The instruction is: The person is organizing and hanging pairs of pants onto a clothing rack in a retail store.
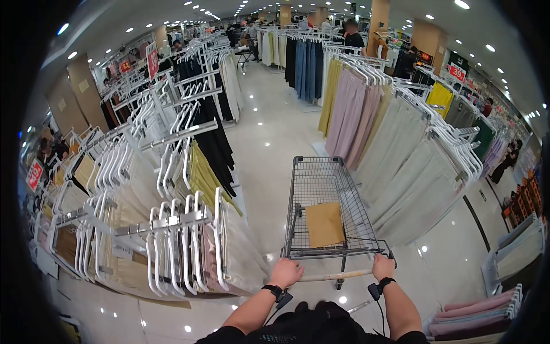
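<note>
A grey wire shopping cart (359, 215) stands in front of me, its handlebar (338, 276) nearest my body. My left hand (286, 272) is wrapped round the left end of that bar. Around the right end, my right hand (384, 266) is closed in the same way. A flat piece of brown cardboard (325, 224) lies in the cart's basket. Both wrists carry black bands with small devices and cables.
Racks of hanging trousers line both sides of the aisle (266, 149). Pale trousers (395, 166) hang close to the cart's right side. White hangers (183, 246) jut out at the left. Several people are farther back, and folded clothes (475, 312) sit at the lower right.
</note>
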`<state>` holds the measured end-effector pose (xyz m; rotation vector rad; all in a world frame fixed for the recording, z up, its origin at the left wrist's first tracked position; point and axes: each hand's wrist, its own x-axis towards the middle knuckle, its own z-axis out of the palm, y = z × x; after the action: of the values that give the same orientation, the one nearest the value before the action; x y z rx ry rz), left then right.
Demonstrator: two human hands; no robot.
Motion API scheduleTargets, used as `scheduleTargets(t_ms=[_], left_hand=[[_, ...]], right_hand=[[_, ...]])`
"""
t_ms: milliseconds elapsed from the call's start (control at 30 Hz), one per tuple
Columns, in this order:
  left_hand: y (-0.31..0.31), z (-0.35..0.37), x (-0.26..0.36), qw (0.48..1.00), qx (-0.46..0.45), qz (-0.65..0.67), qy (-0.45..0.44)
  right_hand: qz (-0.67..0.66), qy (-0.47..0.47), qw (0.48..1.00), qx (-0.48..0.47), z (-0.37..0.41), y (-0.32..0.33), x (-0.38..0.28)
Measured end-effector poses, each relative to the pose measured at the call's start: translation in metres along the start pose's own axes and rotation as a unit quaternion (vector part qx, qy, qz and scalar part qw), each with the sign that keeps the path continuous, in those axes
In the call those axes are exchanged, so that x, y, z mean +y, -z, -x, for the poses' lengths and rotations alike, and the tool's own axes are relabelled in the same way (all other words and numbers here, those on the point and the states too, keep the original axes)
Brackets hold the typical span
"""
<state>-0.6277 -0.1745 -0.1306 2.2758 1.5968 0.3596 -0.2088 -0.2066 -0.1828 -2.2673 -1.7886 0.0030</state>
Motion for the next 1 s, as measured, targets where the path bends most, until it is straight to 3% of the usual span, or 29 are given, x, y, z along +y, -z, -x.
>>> scheduleTargets(t_ms=[333,633,700,1000], left_hand=[[-0.010,-0.104,-0.006,0.994,0.089,0.018,0.062],[0.011,-0.211,-0.014,0.988,0.058,-0.021,0.141],[0.019,-0.237,-0.011,0.984,0.058,-0.033,0.166],[0.040,-0.325,-0.035,0.968,0.093,-0.029,0.230]], right_hand=[[-0.003,0.082,0.997,-0.008,-0.174,-0.014,-0.009],[-0.028,0.134,0.990,-0.023,-0.335,-0.036,-0.038],[-0.062,0.160,0.985,0.009,-0.368,-0.045,-0.048],[-0.068,0.198,0.978,-0.008,-0.485,-0.067,-0.087]])
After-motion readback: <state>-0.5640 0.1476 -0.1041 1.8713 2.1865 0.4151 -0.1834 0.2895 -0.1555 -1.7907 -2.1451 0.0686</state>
